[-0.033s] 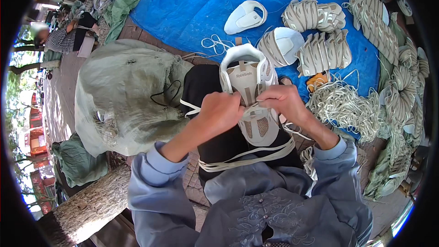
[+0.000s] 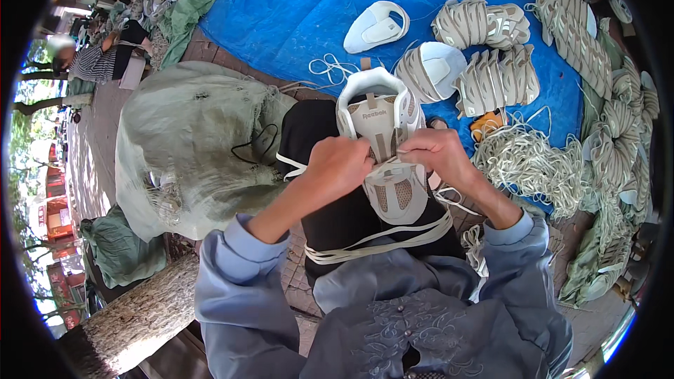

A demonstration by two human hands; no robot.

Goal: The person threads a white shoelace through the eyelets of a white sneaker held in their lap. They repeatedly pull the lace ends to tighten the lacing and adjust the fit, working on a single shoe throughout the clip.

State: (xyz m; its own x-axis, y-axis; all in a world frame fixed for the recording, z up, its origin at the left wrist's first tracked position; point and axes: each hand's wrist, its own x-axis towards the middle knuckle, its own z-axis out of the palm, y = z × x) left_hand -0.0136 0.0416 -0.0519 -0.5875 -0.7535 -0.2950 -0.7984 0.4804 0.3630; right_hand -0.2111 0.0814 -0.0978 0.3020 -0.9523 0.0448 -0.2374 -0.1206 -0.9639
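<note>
A beige and white shoe upper [image 2: 379,116] lies across my lap, its toe towards me and its tongue showing at the far end. My left hand [image 2: 340,163] is closed at the left edge of its lacing area, fingertips pinched together. My right hand [image 2: 439,154] pinches with thumb and forefinger at the right edge. A pale shoelace [image 2: 385,167] runs between the two hands across the upper; the fingers hide its ends. Several long pale laces [image 2: 379,244] lie over my dark-clothed thighs, below the toe.
A blue tarp [image 2: 295,7] beyond my knees carries a single upper [image 2: 377,27], stacked uppers [image 2: 497,81] and a heap of laces [image 2: 537,158]. More bundled uppers [image 2: 572,38] line the right. A big whitish sack [image 2: 189,147] stands left, near a log [image 2: 144,309]. Another person [image 2: 98,63] sits far left.
My right hand has shifted very slightly to the right. The left hand and the shoe upper have hardly moved.
</note>
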